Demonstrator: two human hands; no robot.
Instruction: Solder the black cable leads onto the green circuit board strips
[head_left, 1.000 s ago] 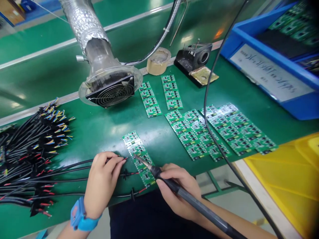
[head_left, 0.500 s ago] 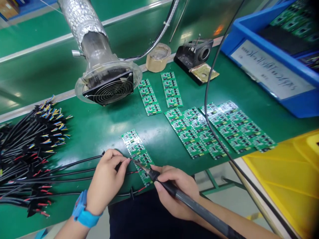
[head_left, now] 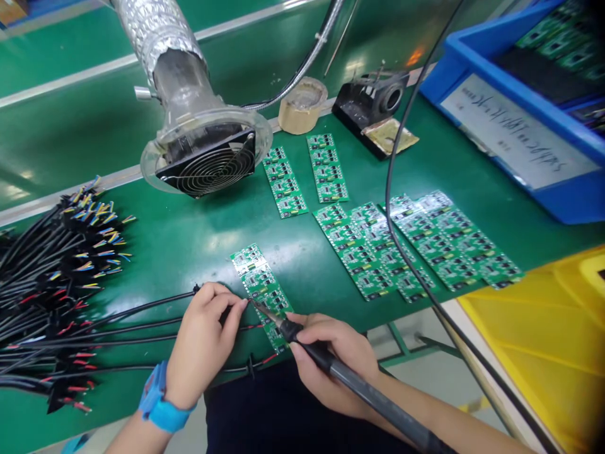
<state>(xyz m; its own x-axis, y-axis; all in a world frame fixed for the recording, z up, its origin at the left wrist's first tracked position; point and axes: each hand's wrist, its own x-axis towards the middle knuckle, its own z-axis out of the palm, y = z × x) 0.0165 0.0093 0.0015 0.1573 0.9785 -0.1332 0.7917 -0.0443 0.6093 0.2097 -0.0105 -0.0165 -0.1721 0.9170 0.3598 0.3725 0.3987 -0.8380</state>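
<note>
A green circuit board strip [head_left: 259, 277] lies on the bench in front of me. My left hand [head_left: 203, 340] is closed at the strip's left edge, thumb and forefinger pinching the thin wire end of a black cable [head_left: 146, 308]; the fingers mostly hide that end. My right hand [head_left: 335, 362] grips a soldering iron [head_left: 373, 394] like a pen. Its tip meets the board's left edge, just beside my left fingertips. Lower down, another black cable [head_left: 208, 367] reaches the strip with a red wire at its end.
Bundled black cables [head_left: 57, 284] with bared coloured ends cover the left. A fume extractor [head_left: 208, 157] overhangs the bench. More board strips [head_left: 363, 252] lie to the right. Behind them are a tape roll [head_left: 302, 107], an iron stand [head_left: 371, 104] and a blue bin [head_left: 520, 120]. The iron's cord [head_left: 394, 189] crosses the view.
Both hands and the iron's tip stay at nearly the same spot on the board. The whole view has shifted very slightly.
</note>
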